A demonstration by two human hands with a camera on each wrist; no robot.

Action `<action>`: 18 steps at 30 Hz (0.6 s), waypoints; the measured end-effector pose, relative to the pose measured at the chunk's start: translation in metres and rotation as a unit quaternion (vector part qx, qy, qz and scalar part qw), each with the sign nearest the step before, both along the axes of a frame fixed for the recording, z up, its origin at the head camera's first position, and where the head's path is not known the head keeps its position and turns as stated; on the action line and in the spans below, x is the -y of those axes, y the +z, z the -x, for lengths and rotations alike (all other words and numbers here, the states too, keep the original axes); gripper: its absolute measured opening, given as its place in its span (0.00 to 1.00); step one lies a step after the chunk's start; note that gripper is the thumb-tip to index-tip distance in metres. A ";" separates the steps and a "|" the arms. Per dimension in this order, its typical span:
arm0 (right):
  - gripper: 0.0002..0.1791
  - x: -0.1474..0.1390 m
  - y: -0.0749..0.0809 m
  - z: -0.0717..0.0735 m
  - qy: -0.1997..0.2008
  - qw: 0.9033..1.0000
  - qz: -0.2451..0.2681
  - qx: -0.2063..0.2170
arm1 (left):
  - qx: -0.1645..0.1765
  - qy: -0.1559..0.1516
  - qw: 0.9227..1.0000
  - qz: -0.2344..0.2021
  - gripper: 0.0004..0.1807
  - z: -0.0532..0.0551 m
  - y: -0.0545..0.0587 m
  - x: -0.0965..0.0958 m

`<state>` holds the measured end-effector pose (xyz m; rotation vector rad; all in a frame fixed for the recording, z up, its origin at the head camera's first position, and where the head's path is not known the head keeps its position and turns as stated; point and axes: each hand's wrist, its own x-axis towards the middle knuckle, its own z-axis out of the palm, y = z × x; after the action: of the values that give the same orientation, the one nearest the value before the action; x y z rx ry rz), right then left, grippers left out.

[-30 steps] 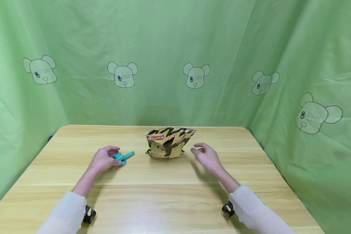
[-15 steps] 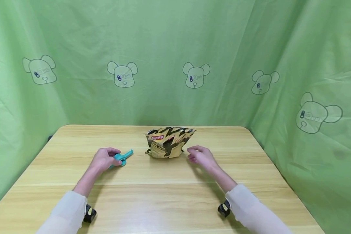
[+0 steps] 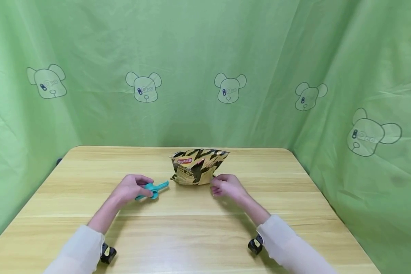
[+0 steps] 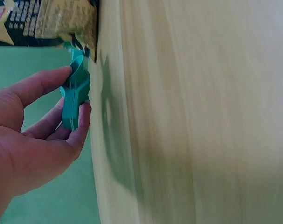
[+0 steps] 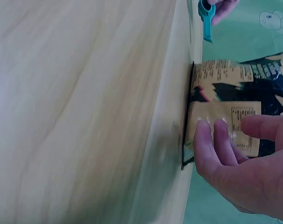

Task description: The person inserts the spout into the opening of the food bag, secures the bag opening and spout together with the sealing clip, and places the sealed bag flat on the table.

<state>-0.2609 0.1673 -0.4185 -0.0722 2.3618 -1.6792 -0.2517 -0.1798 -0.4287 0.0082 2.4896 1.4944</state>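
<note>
My left hand (image 3: 130, 188) pinches a teal plastic bag clip (image 4: 72, 108) between thumb and fingers. In the left wrist view a shadow lies on the wood beside the clip, which is held over the table. A gold-and-black Lay's chip bag (image 3: 195, 169) stands upright near the table's far side, its wide top edge leaning right. The clip's long arm points toward the bag's lower left corner. At the bag's lower right side is my right hand (image 3: 228, 185). Seen from the right wrist, its fingers (image 5: 224, 142) are loosely bent and apart, overlapping the bag's printed front.
The wooden table (image 3: 198, 236) has a rounded far edge just behind the bag. Green curtains (image 3: 188, 121) with printed bear heads hang at the back and both sides. Each wrist wears a small black camera (image 3: 107, 253).
My left hand has carried the clip rightward, closer to the bag. The right hand has moved left up to the bag's lower right corner. The bag has stayed in place.
</note>
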 end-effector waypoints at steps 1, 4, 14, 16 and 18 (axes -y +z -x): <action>0.20 0.001 0.001 -0.002 0.007 1.000 0.001 -0.003 | 0.001 -0.005 1.000 -0.005 0.32 -0.001 0.001 -0.003; 0.19 0.005 0.002 -0.006 0.024 0.999 -0.005 -0.021 | 0.002 -0.023 0.999 -0.023 0.32 -0.003 0.003 -0.011; 0.20 0.021 0.004 -0.010 0.052 0.998 0.012 -0.021 | -0.011 -0.063 0.997 -0.044 0.32 -0.011 0.015 -0.044; 0.19 0.024 0.005 -0.011 0.050 0.998 0.013 -0.019 | -0.014 -0.067 0.997 -0.047 0.31 -0.012 0.018 -0.050; 0.18 0.027 0.006 -0.013 0.050 0.999 0.011 -0.019 | -0.016 -0.070 0.996 -0.050 0.31 -0.013 0.020 -0.056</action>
<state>-0.2483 0.1400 -0.4126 -0.2237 2.3259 -1.6705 -0.2385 -0.1238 -0.4091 0.2212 2.3809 1.5679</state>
